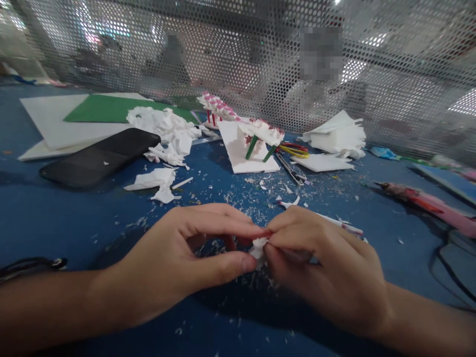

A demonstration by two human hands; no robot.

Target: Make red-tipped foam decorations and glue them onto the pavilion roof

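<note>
Between my two hands is a small crumpled piece of white tissue paper. My left hand pinches its left side with thumb and fingertips. The fingers of my right hand are closed on its other side, and they hide part of it. Both hands are just above the blue table, which is strewn with white shreds. Beyond them stands a small paper model with green legs and a white top dotted dark red, on a white board.
A black phone and crumpled white tissue lie at the left. Behind are a green sheet and a pink-topped model. Scissors and stacked white paper are right of centre. A pink glue gun lies right, before a perforated metal screen.
</note>
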